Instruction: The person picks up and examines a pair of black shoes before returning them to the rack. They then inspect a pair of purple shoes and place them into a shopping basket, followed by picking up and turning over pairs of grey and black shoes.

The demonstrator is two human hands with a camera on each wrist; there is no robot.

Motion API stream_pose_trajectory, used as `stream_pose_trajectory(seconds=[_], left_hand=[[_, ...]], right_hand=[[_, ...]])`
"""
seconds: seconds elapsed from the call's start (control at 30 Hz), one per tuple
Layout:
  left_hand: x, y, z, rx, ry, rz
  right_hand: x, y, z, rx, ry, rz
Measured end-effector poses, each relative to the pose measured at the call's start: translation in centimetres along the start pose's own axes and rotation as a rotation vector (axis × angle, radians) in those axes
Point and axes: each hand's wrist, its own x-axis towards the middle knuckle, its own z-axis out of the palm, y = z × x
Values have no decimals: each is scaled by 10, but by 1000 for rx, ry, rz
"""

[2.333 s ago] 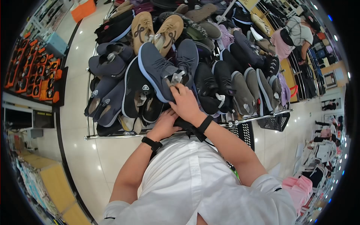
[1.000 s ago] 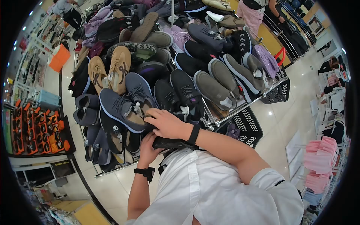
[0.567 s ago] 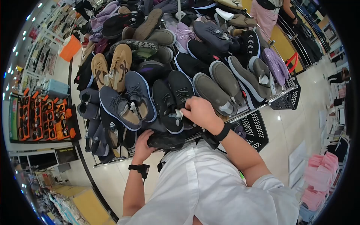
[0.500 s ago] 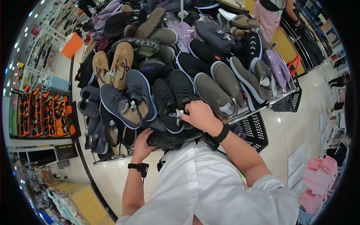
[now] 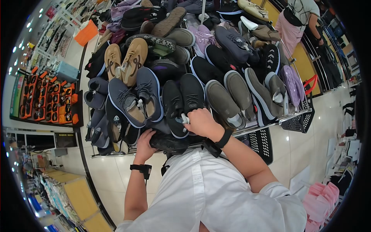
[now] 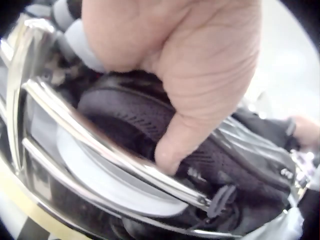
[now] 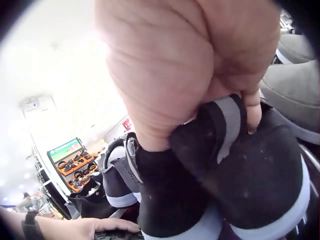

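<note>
In the head view my right hand (image 5: pixel 203 123) is at the heel end of a pair of black lace-up sneakers (image 5: pixel 192 91), beside a white tag (image 5: pixel 185 118). The right wrist view shows its fingers bent over the heels of these black sneakers (image 7: pixel 265 175), which stand side by side. My left hand (image 5: pixel 145 145) rests at the front edge of the rack by a dark shoe (image 5: pixel 170 143). From the left wrist, its thumb (image 6: pixel 172 150) reaches down over a dark shoe beside the chrome rail (image 6: pixel 105 142); its other fingers are hidden there. Navy sneakers (image 5: pixel 125 104) lie just left of the black pair.
Shoes heap the chrome rack, with tan shoes (image 5: pixel 135 60) behind the navy pair and grey slip-ons (image 5: pixel 222 101) to the right. A black perforated basket (image 5: pixel 261 147) hangs below the front rail. Another person (image 5: pixel 297 27) stands at the far right.
My right hand has left the heels of the navy sneakers and moved right to the black pair. My left hand has shifted left, apart from the right. The head view has turned and swung back.
</note>
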Motion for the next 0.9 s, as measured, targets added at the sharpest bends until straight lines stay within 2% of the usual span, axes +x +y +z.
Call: stream_pose_trajectory(seconds=[0.03,0.27,0.47,0.63,0.9], left_hand=[[-1,-1,1,1,2,-4],[0,-2,5,-13,33,-23],[0,1,5,5,54,-52],[0,1,7,24,68,-69],[-1,0,6,24,71,-57]], right_hand=[[1,1,-4,25,-108,29],[-5,9,-13,62,-175,88],[0,13,4,87,-173,37],[7,2,10,130,-63,112],[11,2,20,116,-44,144]])
